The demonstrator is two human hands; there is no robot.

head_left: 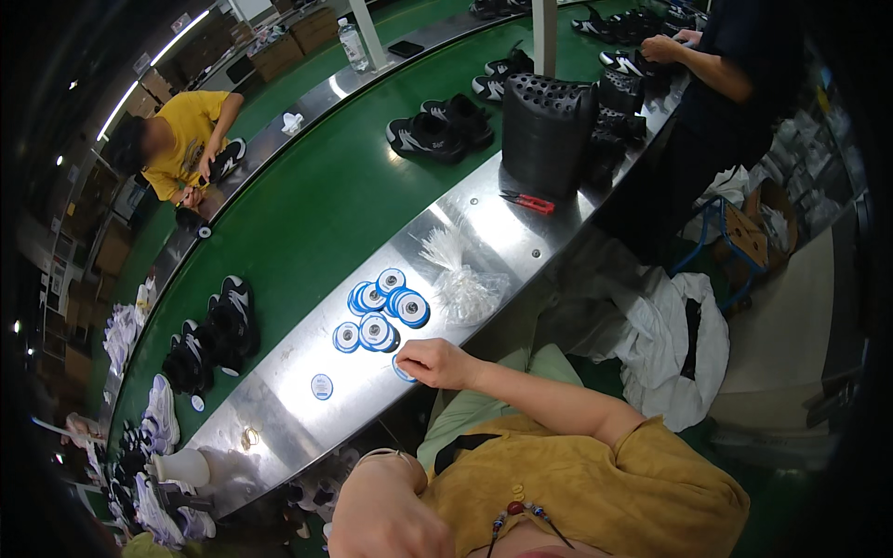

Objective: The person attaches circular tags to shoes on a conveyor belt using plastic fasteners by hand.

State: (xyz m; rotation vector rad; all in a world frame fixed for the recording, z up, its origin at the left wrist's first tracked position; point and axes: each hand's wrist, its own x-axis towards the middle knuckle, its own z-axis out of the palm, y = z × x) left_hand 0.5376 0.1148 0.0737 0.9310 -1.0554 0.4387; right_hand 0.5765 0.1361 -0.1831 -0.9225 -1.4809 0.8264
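Observation:
My right hand (pixel 435 364) is over the metal ledge's near edge, its fingers pinched at a round blue-and-white tag (pixel 401 374) that shows partly beneath them. My left hand (pixel 386 521) is raised close to the camera at the bottom, a bracelet at its wrist; its fingers are hidden. Just beyond my right hand lie overlapping piles of round blue-rimmed tags (pixel 376 329). One single round tag (pixel 322 386) lies apart to their left. Right of the piles sits a tied bundle of thin clear plastic strands (pixel 456 279).
Red-handled snips (pixel 528 202) lie before a black perforated container (pixel 547 135). Black shoes (pixel 437 130) stand on the green conveyor belt (pixel 307 223). A white cup (pixel 186 467) is at lower left. One person in yellow (pixel 186 139) works across the belt, another in dark clothes (pixel 744 74) at right.

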